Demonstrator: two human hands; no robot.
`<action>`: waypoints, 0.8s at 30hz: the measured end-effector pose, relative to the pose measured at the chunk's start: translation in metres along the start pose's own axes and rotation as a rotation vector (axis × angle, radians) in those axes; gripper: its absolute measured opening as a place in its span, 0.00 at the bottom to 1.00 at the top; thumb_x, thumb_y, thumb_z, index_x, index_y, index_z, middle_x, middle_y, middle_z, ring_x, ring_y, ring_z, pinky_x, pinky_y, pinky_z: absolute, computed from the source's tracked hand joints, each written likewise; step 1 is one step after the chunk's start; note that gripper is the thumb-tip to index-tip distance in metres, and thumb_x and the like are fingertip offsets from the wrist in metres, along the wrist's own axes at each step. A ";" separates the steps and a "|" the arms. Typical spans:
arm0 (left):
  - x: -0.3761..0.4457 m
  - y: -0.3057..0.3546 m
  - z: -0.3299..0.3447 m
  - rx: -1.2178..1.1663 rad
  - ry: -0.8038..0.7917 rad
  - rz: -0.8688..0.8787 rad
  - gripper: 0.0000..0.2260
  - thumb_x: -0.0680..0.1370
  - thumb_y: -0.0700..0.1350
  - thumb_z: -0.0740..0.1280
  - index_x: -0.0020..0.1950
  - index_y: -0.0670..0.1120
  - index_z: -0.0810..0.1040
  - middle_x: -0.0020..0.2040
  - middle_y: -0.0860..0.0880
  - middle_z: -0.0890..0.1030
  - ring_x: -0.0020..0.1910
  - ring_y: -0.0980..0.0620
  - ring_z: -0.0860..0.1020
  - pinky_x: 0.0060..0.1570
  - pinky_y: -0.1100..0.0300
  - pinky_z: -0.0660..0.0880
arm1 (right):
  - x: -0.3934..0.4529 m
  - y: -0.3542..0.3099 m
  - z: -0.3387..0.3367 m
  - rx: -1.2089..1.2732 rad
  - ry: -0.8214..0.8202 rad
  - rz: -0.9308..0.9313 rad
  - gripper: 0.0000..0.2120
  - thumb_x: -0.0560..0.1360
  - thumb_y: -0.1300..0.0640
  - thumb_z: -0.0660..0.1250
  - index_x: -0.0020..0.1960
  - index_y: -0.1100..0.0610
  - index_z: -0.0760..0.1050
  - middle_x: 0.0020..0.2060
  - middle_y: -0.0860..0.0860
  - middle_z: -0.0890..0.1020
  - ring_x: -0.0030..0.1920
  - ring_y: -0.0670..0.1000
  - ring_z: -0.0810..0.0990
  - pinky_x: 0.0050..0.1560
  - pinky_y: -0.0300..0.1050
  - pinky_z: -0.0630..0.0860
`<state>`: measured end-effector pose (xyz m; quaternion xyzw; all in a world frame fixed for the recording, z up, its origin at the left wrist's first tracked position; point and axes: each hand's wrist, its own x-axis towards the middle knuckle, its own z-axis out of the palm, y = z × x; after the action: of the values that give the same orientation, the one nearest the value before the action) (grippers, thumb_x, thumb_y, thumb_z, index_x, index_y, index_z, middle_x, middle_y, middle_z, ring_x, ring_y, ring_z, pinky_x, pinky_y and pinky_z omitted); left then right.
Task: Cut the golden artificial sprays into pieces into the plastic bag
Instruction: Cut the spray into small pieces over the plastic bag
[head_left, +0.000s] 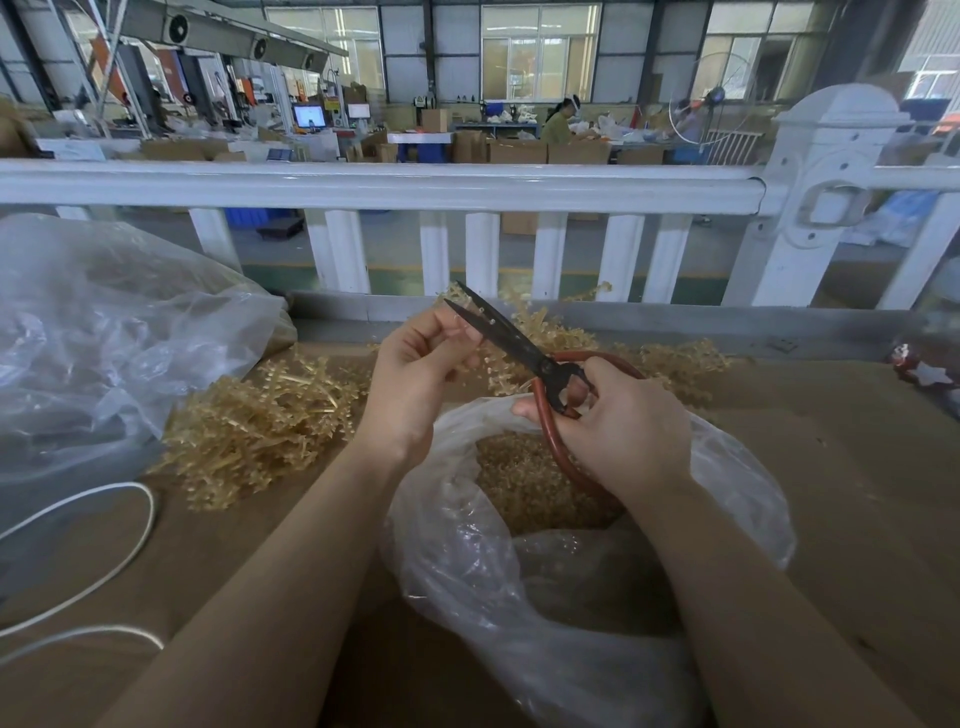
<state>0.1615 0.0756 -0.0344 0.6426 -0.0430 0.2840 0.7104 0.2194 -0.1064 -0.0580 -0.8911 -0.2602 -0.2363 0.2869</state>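
My right hand (621, 431) grips the red handles of black-bladed scissors (511, 340), whose blades point up and left, slightly parted. My left hand (415, 371) pinches a thin golden spray piece (485, 364) right at the blades. Both hands hover over an open clear plastic bag (737, 478) that holds cut golden bits (524, 483). A pile of uncut golden sprays (260, 421) lies on the table to the left, and more golden sprays (680, 361) lie behind the hands.
A large crumpled clear bag (104, 332) fills the left side. A white cable (104, 561) loops at the lower left. A white fence rail (415, 182) runs behind the brown table (857, 467). A red and white ornament (924, 371) sits at the right edge.
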 end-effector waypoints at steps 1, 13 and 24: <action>0.000 -0.001 0.000 0.004 -0.005 0.008 0.10 0.79 0.37 0.67 0.42 0.49 0.82 0.39 0.47 0.79 0.35 0.56 0.74 0.37 0.67 0.70 | 0.000 0.000 0.000 0.000 -0.003 0.001 0.31 0.63 0.18 0.55 0.40 0.46 0.70 0.30 0.36 0.71 0.30 0.38 0.70 0.31 0.37 0.69; 0.000 -0.002 0.001 -0.021 -0.001 0.045 0.09 0.78 0.33 0.66 0.41 0.45 0.79 0.36 0.52 0.82 0.35 0.57 0.77 0.38 0.68 0.72 | 0.001 -0.001 0.000 0.016 -0.026 0.010 0.35 0.63 0.18 0.55 0.42 0.50 0.74 0.30 0.40 0.75 0.31 0.39 0.73 0.32 0.41 0.74; -0.004 -0.002 0.008 0.070 -0.090 0.070 0.04 0.78 0.33 0.66 0.49 0.39 0.80 0.40 0.45 0.81 0.36 0.57 0.77 0.38 0.69 0.72 | 0.001 -0.003 -0.002 0.039 -0.037 0.002 0.38 0.62 0.17 0.52 0.49 0.48 0.76 0.39 0.39 0.80 0.37 0.43 0.76 0.37 0.38 0.77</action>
<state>0.1615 0.0667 -0.0366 0.6773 -0.0871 0.2809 0.6743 0.2183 -0.1054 -0.0550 -0.8899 -0.2692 -0.2141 0.2997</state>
